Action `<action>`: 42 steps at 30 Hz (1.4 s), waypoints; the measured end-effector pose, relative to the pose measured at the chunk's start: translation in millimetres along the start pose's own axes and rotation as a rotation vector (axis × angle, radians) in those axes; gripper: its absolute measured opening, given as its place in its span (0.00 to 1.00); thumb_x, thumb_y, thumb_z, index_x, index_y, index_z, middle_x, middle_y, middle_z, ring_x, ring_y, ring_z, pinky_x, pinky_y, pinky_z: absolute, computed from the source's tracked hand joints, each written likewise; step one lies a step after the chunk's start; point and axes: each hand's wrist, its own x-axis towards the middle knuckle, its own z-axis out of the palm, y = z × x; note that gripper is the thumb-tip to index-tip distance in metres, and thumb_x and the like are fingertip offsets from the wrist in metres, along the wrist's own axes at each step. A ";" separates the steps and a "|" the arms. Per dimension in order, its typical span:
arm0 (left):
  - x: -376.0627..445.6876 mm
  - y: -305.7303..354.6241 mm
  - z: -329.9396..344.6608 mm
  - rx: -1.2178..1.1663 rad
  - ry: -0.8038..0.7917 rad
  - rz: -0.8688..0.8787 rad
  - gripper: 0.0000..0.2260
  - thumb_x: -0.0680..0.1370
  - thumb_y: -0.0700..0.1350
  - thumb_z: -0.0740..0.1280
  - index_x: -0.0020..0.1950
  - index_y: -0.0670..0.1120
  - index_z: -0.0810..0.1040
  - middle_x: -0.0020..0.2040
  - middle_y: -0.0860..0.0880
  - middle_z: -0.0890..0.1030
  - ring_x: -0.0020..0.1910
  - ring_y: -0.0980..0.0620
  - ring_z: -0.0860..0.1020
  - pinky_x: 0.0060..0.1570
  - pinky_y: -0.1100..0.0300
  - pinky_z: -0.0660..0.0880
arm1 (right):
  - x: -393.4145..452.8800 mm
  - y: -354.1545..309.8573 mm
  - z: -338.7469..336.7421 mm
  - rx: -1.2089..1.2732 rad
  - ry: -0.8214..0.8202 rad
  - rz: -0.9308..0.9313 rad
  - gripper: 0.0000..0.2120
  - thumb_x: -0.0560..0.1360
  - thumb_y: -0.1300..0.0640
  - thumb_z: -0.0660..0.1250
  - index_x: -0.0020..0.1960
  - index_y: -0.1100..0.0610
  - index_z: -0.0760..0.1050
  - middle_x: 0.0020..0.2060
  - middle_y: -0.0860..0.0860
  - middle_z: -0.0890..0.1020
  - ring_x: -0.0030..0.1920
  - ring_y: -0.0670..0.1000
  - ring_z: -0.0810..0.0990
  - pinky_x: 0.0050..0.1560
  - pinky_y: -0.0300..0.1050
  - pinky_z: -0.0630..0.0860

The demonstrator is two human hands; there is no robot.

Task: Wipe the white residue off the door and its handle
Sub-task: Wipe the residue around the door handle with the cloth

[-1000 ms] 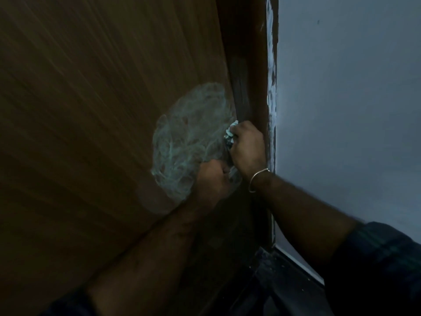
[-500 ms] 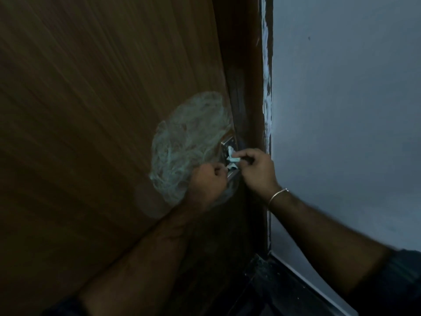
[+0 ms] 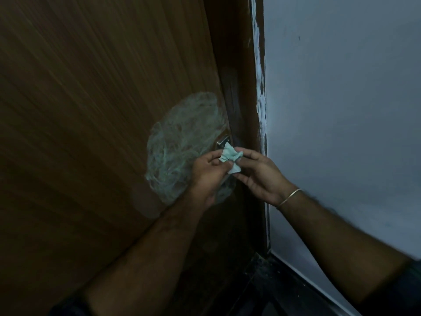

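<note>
**A:** What do the hands hold?

**B:** Both hold one small crumpled cloth point(image 3: 230, 157). It is pale, a bit green. The left hand point(image 3: 208, 173) pinches its left side with thumb and fingers closed on it. The right hand point(image 3: 259, 173) pinches its right side, thumb on top, fingers curled under it.

**A:** Is the cloth on the door?

**B:** I cannot tell if it touches. It sits just in front of the handle point(image 3: 222, 142).

**A:** Where is the handle?

**B:** It is a shiny metal bit near the right edge of the brown wooden door point(image 3: 95, 110). Only its top part shows above the cloth.

**A:** And the white stuff?

**B:** The white residue point(image 3: 182, 142) is a big round, swirly patch on the door, just left of the handle. The left hand covers part of it.

**A:** What else?

**B:** A thin bangle point(image 3: 289, 196) is on the right wrist. A pale wall point(image 3: 341, 110) stands to the right, past the dark door frame point(image 3: 247, 87). White smears run down the frame's edge.
</note>
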 end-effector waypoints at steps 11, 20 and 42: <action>1.7 -5.1 -8.3 -0.075 -0.080 -0.086 0.05 0.78 0.42 0.68 0.50 0.43 0.82 0.46 0.46 0.86 0.43 0.53 0.85 0.38 0.63 0.79 | -13.1 -1.2 3.8 -0.287 0.335 -0.078 0.06 0.77 0.63 0.65 0.53 0.58 0.78 0.51 0.58 0.83 0.51 0.55 0.82 0.52 0.50 0.81; -3.6 -2.3 -5.3 -0.028 -0.022 -0.044 0.03 0.77 0.38 0.67 0.47 0.41 0.80 0.44 0.43 0.84 0.40 0.52 0.83 0.34 0.65 0.77 | -20.2 3.2 14.4 -0.569 0.260 -0.224 0.07 0.74 0.55 0.72 0.50 0.55 0.79 0.43 0.52 0.85 0.43 0.50 0.85 0.42 0.41 0.82; -5.9 -11.6 -7.1 0.331 0.117 0.186 0.11 0.80 0.39 0.63 0.44 0.55 0.73 0.44 0.52 0.79 0.43 0.52 0.80 0.40 0.54 0.80 | -34.3 -26.4 -16.6 -0.405 0.210 -0.157 0.05 0.74 0.60 0.71 0.50 0.59 0.81 0.41 0.53 0.85 0.34 0.46 0.79 0.29 0.37 0.74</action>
